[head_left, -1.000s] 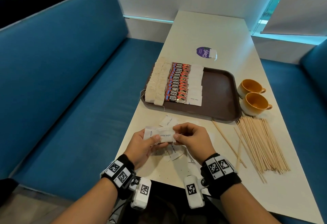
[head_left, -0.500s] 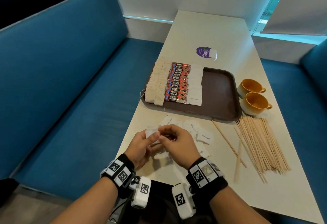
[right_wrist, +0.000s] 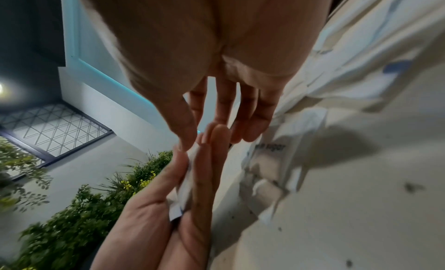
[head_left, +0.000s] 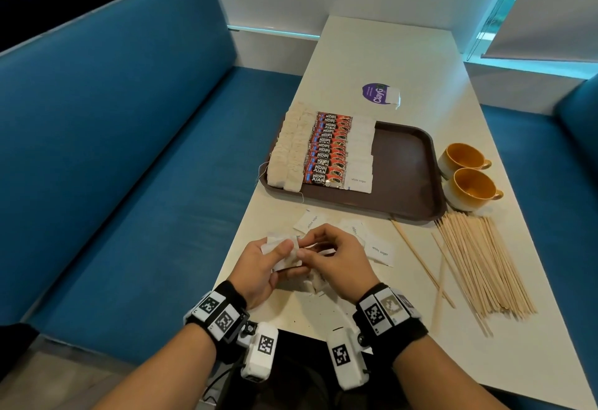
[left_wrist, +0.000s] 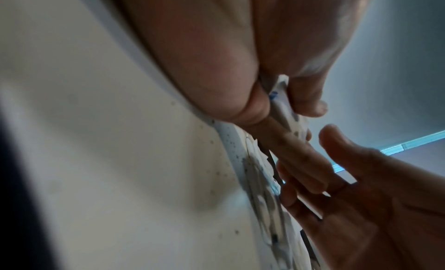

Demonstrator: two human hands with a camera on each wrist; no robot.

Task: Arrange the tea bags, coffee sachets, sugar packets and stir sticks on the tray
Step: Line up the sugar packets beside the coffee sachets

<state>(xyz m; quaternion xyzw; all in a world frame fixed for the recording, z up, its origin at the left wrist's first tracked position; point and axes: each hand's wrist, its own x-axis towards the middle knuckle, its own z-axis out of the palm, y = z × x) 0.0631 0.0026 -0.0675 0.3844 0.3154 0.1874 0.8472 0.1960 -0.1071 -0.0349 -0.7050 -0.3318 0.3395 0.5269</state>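
My left hand (head_left: 255, 267) pinches a small stack of white sugar packets (head_left: 279, 245) between thumb and fingers, just above the table's near edge. In the left wrist view the stack (left_wrist: 286, 110) shows edge-on under the thumb. My right hand (head_left: 336, 257) is up against the stack, its fingers loosely extended and its thumb tip touching the packets' (right_wrist: 186, 188) top edge. More sugar packets (head_left: 380, 251) lie loose on the table by my right hand. The brown tray (head_left: 404, 163) holds rows of tea bags (head_left: 288, 154), coffee sachets (head_left: 328, 151) and sugar packets (head_left: 360, 154). Stir sticks (head_left: 482, 264) lie in a pile at right.
Two orange cups (head_left: 466, 157) stand right of the tray. A purple round sticker (head_left: 377, 94) is on the table beyond it. The tray's right half is bare. A blue sofa (head_left: 129, 151) runs along the left; the table edge is close to my wrists.
My right hand brought a sugar packet leftward onto the stack in my left hand and has loosened its fingers. The loose packets it covered a second ago now show on the table.
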